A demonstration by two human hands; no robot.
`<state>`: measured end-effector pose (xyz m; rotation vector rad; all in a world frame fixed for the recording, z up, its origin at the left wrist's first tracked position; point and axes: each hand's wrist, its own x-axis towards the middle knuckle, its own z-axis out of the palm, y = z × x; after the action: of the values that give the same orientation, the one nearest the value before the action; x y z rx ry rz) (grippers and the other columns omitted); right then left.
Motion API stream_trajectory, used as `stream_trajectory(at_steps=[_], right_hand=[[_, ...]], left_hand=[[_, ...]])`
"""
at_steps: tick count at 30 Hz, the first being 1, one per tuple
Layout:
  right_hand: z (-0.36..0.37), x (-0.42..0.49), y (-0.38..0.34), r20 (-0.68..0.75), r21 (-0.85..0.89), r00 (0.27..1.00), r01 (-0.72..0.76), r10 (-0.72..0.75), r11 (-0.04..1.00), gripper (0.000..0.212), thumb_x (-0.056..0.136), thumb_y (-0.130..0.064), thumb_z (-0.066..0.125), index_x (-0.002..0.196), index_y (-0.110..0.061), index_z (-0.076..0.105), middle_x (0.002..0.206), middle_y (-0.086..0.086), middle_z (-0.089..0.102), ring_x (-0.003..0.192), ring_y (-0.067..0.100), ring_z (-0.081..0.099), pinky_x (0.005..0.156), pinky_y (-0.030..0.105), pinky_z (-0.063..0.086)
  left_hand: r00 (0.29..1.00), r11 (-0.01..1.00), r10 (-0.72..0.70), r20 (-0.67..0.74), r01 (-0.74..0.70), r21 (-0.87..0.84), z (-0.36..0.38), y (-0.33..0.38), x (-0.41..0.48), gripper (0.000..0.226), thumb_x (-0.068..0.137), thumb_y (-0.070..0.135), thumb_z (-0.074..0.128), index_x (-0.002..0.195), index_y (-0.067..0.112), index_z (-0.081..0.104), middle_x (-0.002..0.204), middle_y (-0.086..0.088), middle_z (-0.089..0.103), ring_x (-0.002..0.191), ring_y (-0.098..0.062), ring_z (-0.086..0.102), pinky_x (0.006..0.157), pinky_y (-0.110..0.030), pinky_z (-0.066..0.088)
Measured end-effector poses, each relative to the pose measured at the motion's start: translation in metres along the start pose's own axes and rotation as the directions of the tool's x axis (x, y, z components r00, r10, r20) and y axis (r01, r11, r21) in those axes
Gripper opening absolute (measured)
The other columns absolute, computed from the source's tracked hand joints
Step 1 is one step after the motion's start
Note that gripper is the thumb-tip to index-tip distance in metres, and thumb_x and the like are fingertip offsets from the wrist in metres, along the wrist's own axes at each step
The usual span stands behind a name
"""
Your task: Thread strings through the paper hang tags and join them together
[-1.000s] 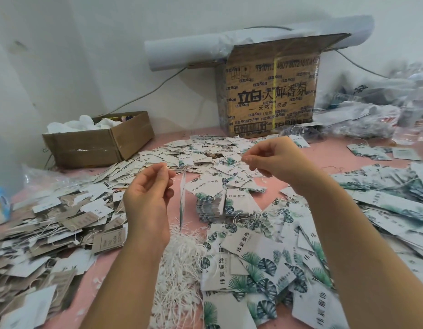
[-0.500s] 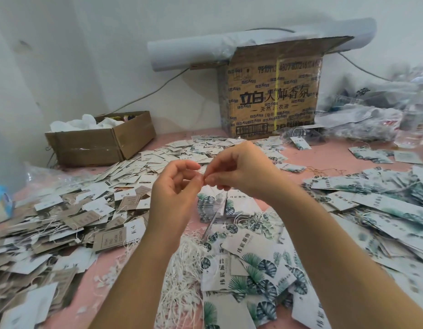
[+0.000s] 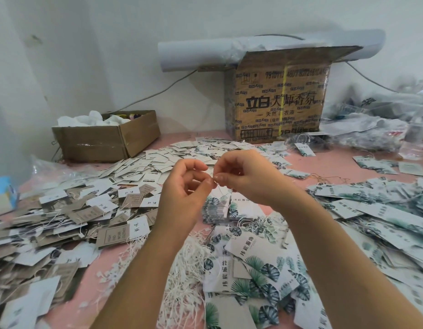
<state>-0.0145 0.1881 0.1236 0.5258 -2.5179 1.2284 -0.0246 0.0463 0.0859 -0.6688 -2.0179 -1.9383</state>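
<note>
Seen from the head camera, looking down at a pink table (image 3: 336, 162) strewn with paper tags. Two bare hands are raised together above the middle of it. The left hand (image 3: 184, 188) and the right hand (image 3: 248, 179) meet fingertip to fingertip, each pinching the same thin white string (image 3: 219, 189) between thumb and forefinger, the other fingers curled. A short length of it trails down from the pinch; whether a tag hangs on it cannot be told, as the area below is blurred.

Directly under the hands and nearer the person lie leaf-print hang tags (image 3: 253, 264), overlapping in a heap. Just left of them sits a tangle of loose strings (image 3: 186, 269). Further left spreads a pile of brown and white tags (image 3: 87, 210) – many with strings attached. At the back stand a printed carton (image 3: 277, 100) and a low brown box (image 3: 99, 141)
</note>
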Motion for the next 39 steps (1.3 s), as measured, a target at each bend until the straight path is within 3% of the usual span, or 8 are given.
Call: stream_trajectory(at_steps=[7,13,18,21,25,29,34,39], right_hand=[[0.001,0.001,0.002,-0.001,0.039,1.0,-0.004,0.004,0.999,0.028,0.083,-0.005,0.066,0.066,-0.026,0.059,0.059,-0.012,0.058,0.049,-0.007,0.05,0.054,0.011,0.043],[0.001,0.002,0.007,-0.014,0.094,1.0,-0.01,0.011,0.995,0.024,0.078,-0.001,0.07,0.067,-0.022,0.065,0.057,-0.005,0.062,0.049,0.002,0.053,0.055,0.019,0.05],[0.001,0.0,0.012,0.003,0.292,0.999,-0.033,0.034,0.956,0.015,0.074,-0.001,0.072,0.072,-0.012,0.063,0.054,-0.004,0.065,0.05,0.008,0.059,0.053,0.02,0.052],[0.001,0.0,0.014,0.007,0.35,0.999,-0.036,0.036,0.936,0.013,0.074,0.0,0.072,0.069,-0.01,0.065,0.057,-0.002,0.066,0.052,0.009,0.058,0.053,0.021,0.05],[-0.002,0.0,0.016,0.038,0.426,0.999,-0.043,0.029,0.904,0.012,0.073,-0.002,0.071,0.068,-0.011,0.065,0.059,-0.003,0.065,0.056,0.011,0.056,0.054,0.02,0.049],[-0.003,-0.003,0.016,0.099,0.521,0.995,-0.049,-0.003,0.852,0.008,0.064,-0.014,0.068,0.069,-0.009,0.064,0.058,-0.005,0.064,0.055,0.006,0.058,0.055,0.018,0.049],[-0.006,-0.004,0.015,0.127,0.533,0.991,-0.029,-0.046,0.846,0.008,0.064,-0.011,0.067,0.07,-0.006,0.063,0.056,-0.005,0.063,0.053,0.005,0.057,0.055,0.016,0.048],[-0.011,-0.005,0.015,0.161,0.481,0.985,-0.029,-0.056,0.876,0.007,0.072,-0.001,0.066,0.071,-0.007,0.065,0.057,-0.005,0.064,0.054,0.005,0.058,0.054,0.015,0.048]], left_hand=[[0.999,0.996,0.035,0.012,-0.036,0.083,-0.002,-0.002,0.001,0.028,0.087,0.003,0.061,0.09,0.03,0.056,0.072,0.009,0.064,0.062,0.0,0.055,0.059,-0.013,0.046],[0.995,0.974,0.092,0.032,-0.097,0.206,0.0,-0.003,-0.001,0.029,0.085,0.004,0.064,0.089,0.03,0.053,0.077,0.007,0.064,0.068,-0.015,0.055,0.067,-0.033,0.048],[0.995,0.98,0.093,0.024,-0.096,0.172,-0.002,-0.003,-0.001,0.029,0.084,0.004,0.065,0.089,0.03,0.054,0.077,0.007,0.065,0.07,-0.016,0.057,0.071,-0.037,0.05],[0.995,0.985,0.095,0.038,-0.1,0.138,-0.004,-0.004,-0.001,0.029,0.084,0.004,0.065,0.09,0.031,0.054,0.079,0.003,0.066,0.074,-0.022,0.059,0.072,-0.035,0.051],[0.992,0.993,0.114,0.048,-0.116,0.036,-0.004,-0.004,-0.001,0.028,0.082,0.006,0.066,0.091,0.03,0.055,0.079,-0.005,0.066,0.067,-0.008,0.059,0.066,-0.024,0.05],[0.993,0.994,0.107,0.043,-0.107,-0.015,-0.004,-0.003,-0.001,0.021,0.072,0.025,0.068,0.089,0.028,0.057,0.076,-0.005,0.065,0.066,-0.005,0.06,0.063,-0.016,0.049],[0.992,0.994,0.106,0.073,-0.108,0.02,-0.006,-0.003,0.001,0.01,0.065,0.032,0.069,0.073,0.031,0.064,0.072,0.008,0.066,0.067,-0.006,0.06,0.064,-0.016,0.051],[0.992,0.989,0.085,0.089,-0.095,0.115,-0.005,-0.006,0.001,0.009,0.066,0.036,0.067,0.067,0.029,0.062,0.069,0.007,0.067,0.067,-0.01,0.06,0.063,-0.02,0.051]])
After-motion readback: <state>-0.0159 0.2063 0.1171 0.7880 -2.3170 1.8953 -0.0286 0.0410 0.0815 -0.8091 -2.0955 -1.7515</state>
